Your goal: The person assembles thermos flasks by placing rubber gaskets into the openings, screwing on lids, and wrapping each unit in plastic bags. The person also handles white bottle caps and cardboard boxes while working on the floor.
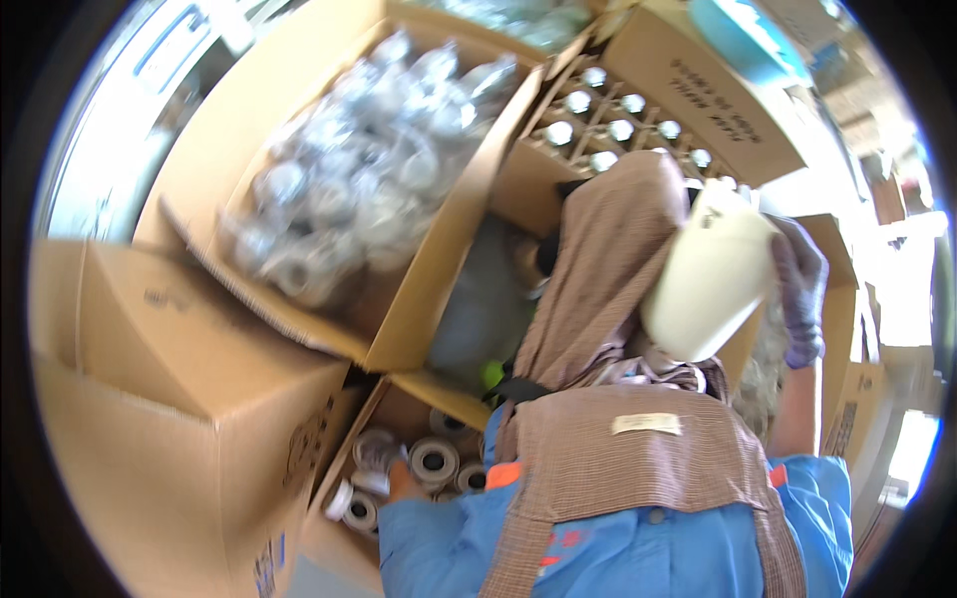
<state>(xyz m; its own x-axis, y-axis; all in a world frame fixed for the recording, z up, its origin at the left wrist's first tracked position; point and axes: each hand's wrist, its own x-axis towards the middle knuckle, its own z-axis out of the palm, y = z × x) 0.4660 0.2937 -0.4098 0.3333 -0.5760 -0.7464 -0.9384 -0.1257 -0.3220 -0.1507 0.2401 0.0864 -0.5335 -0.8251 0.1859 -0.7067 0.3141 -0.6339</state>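
Observation:
My right hand (pixel 800 289), in a grey glove, grips the far-right side of a cream cylindrical container (pixel 706 284). The container lies tilted across my lap, against the brown apron (pixel 623 239) over my leg. Down at the left, my left hand (pixel 376 451) reaches into an open carton (pixel 334 468) of ring-shaped parts. Its fingers are too blurred and small to make out. Beside it are a dark-holed ring part (pixel 435 462) and a pale-rimmed one (pixel 360 511).
A large open carton (pixel 419 289) of clear-wrapped parts (pixel 359 169) stands ahead at the left. Behind my knee, a divided box holds several silvery round-topped pieces (pixel 619 131). A closed-sided carton (pixel 150 429) fills the near left. A light-blue bin (pixel 748 40) sits at the far right.

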